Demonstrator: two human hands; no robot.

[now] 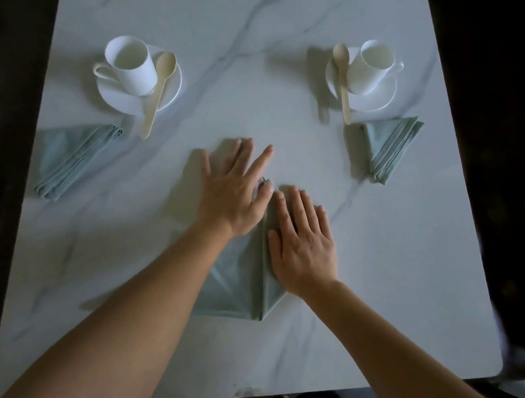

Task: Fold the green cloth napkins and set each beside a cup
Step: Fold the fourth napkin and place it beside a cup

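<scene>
A green napkin [238, 281] lies partly folded in the middle of the marble table [257, 8]. My left hand [235, 193] presses flat on its upper part, fingers spread. My right hand [302, 247] lies flat on its right fold. A folded green napkin [72, 159] sits below the left cup [132, 66] on its saucer. Another folded napkin [389, 148] lies below the right cup [371, 66] on its saucer.
A wooden spoon [159, 89] leans on the left saucer [113, 95], and another spoon [343, 81] lies across the right saucer [376, 99]. The table's near edge [355, 388] is close to me. Dark floor surrounds the table.
</scene>
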